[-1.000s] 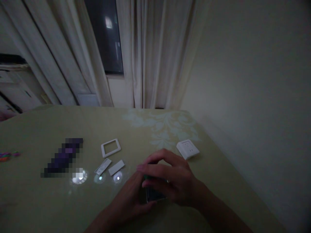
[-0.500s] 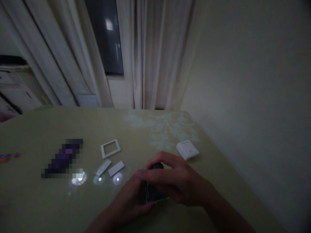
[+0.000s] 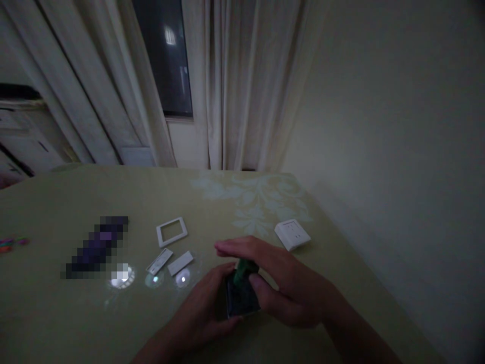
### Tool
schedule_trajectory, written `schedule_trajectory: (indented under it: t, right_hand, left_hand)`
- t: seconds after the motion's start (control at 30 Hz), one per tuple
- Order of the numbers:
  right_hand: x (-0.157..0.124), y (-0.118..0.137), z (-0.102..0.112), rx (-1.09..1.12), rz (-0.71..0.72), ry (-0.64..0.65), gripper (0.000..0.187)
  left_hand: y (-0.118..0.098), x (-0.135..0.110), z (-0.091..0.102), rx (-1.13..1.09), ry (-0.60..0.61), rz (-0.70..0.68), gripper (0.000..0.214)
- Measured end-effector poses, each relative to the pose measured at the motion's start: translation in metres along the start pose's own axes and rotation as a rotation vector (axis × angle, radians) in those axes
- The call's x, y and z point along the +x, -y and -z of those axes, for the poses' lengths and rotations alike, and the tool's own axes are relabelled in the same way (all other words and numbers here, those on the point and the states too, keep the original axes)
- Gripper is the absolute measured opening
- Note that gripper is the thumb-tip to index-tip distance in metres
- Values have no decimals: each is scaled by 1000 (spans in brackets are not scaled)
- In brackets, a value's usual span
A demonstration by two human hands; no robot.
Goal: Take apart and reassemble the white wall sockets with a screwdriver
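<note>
My left hand (image 3: 208, 298) is closed around the left side of a dark square block (image 3: 244, 298) with a thin pale rim, its thumb along the near edge. Over the block stands a screwdriver (image 3: 244, 270) with a green and black handle; its tip is too dark to make out. My right hand (image 3: 280, 283) has the handle between its thumb and its long, nearly straight fingers, which cover the top of it. Left of the hands lie a white rectangular frame (image 3: 159, 236) and two narrow white plates (image 3: 159, 262) (image 3: 181, 263).
A white wall socket (image 3: 293, 234) lies on the table (image 3: 212, 212) beyond my right hand. To the left are a blurred dark object (image 3: 96, 247) and some small coloured items (image 3: 13, 242). The wall (image 3: 379, 151) borders the table's right side; curtains (image 3: 246, 91) hang behind it.
The fingers of my right hand have straightened and its thumb has drawn back, so the green part of the handle shows. My left hand and the block have stayed nearly still.
</note>
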State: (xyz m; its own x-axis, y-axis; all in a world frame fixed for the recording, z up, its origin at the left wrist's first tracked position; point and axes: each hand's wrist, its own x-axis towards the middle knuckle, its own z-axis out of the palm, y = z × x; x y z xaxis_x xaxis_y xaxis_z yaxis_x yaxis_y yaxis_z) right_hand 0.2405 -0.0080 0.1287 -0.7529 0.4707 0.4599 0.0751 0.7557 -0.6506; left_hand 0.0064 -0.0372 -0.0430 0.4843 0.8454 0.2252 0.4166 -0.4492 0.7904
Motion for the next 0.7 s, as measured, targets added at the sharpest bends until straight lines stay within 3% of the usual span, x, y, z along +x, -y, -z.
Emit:
schedule_trajectory:
  t: [0.13, 0.27, 0.33, 0.43, 0.53, 0.7]
  right_hand:
    - [1, -4, -7, -57, 60, -103, 43]
    - [2, -6, -13, -296, 156, -167, 25]
    - [3, -5, -13, -301, 141, -134, 29]
    - [3, -3, -10, -133, 112, -60, 45]
    - [2, -1, -8, -58, 75, -64, 60]
    - [1, 2, -10, -198, 11, -41, 60]
  left_hand:
    - [-5, 0, 2, 11, -5, -13, 79]
    - [-5, 0, 1, 20, -18, -22, 75]
    - [-4, 0, 0, 23, -28, -20, 76]
    - [-4, 0, 1, 11, -16, -12, 73]
    - [-6, 2, 3, -20, 19, -2, 74]
    - [-8, 3, 2, -45, 35, 64, 79]
